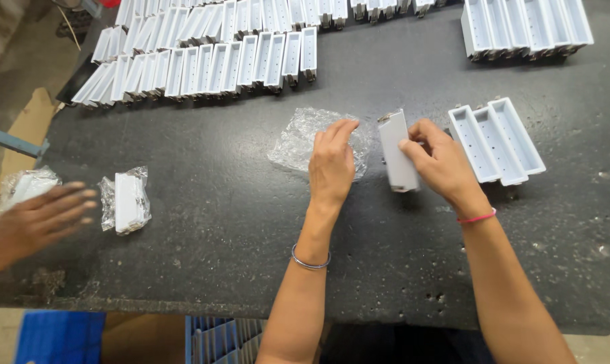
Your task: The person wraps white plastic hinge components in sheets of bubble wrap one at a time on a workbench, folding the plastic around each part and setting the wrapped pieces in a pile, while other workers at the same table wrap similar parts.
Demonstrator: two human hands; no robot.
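We are pinching the white housing [398, 152] in our right hand [440, 165], long axis running near-to-far on the dark surface [217, 222]; our left hand [332, 165], fingers flat, is pressing the clear wrapper [298, 138] just left; the white trays [497, 141] are lying right.

- A dark, speckled worktable [204, 222] fills the view — scuffed and dusty.
- Pale concrete floor [28, 54] at left, with brown cardboard [28, 128].
- Blue crates [59, 337] sit below the table's edge.
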